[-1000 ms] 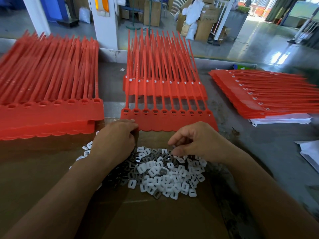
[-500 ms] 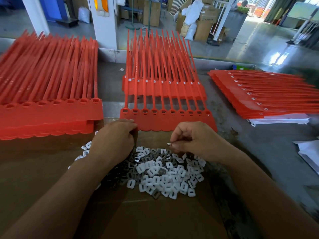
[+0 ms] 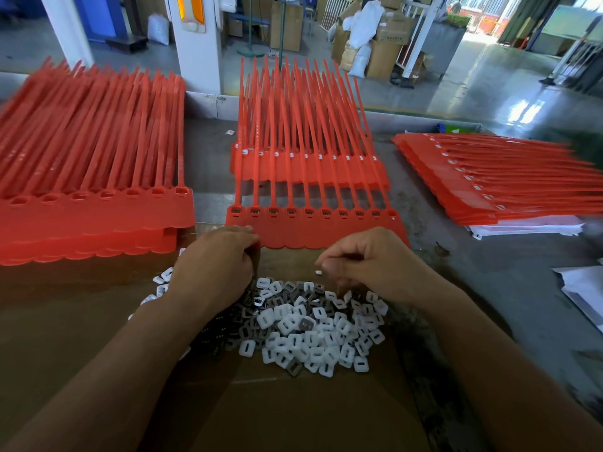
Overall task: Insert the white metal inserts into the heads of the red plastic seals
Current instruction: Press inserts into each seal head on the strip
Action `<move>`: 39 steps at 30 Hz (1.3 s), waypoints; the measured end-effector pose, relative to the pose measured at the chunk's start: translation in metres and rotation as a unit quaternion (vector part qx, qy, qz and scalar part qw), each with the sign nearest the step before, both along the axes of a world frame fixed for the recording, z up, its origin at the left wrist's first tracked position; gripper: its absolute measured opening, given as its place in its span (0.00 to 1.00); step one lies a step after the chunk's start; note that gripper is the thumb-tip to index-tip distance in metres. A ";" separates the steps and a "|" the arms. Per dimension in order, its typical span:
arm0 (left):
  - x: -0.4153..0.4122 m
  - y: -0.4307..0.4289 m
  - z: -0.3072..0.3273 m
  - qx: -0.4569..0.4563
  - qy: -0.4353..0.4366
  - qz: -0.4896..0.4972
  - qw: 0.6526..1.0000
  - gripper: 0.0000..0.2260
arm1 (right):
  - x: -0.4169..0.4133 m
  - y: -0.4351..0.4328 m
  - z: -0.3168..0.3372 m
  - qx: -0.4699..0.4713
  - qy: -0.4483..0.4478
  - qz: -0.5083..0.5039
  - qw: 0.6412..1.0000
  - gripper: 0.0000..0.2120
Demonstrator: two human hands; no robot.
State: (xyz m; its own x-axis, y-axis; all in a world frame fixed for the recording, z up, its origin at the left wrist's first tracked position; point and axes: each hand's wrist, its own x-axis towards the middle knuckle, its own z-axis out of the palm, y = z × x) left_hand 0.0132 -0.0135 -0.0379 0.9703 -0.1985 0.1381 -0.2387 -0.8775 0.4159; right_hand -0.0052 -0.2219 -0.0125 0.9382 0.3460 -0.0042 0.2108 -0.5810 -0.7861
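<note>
Smooth red plastic, white inserts, matt cardboard

The red seals (image 3: 313, 230) look like smooth moulded plastic with a faint sheen. The inserts (image 3: 310, 331) show matt white faces, some grey and metallic. The single insert (image 3: 318, 272) pinched by the right hand (image 3: 368, 259) is plain white. The cardboard (image 3: 293, 415) under the pile is matt brown, the desk (image 3: 496, 288) dull, scuffed grey, and the floor (image 3: 489, 89) beyond is glossy.

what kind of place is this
Most likely a factory assembly bench. Stacks of red plastic seals lie on the worktable, a loose pile of white inserts sits on cardboard, and cartons and sacks stand on a wide concrete floor behind.
</note>
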 end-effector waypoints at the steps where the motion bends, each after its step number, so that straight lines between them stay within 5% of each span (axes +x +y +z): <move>1: 0.000 0.000 0.000 -0.001 0.000 0.000 1.000 0.19 | 0.001 -0.001 0.000 -0.002 -0.006 -0.012 1.000 0.06; 10: 0.000 0.000 0.000 -0.005 -0.001 0.001 1.000 0.19 | 0.018 -0.032 -0.003 -0.010 -0.077 -0.165 0.983 0.10; 17: -0.001 0.000 0.000 -0.010 -0.006 -0.001 1.000 0.19 | 0.055 -0.065 -0.007 0.099 -0.069 -0.301 0.946 0.08; 39: -0.001 0.001 0.000 -0.016 -0.007 0.001 1.000 0.19 | 0.082 -0.079 -0.020 -0.138 -0.037 -0.300 0.943 0.06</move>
State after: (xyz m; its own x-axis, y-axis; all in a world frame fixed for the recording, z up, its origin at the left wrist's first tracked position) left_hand 0.0123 -0.0127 -0.0383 0.9686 -0.1918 0.1583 -0.2431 -0.8646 0.4397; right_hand 0.0766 -0.3013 -0.0329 0.9660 -0.2523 0.0571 -0.1728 -0.7936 -0.5834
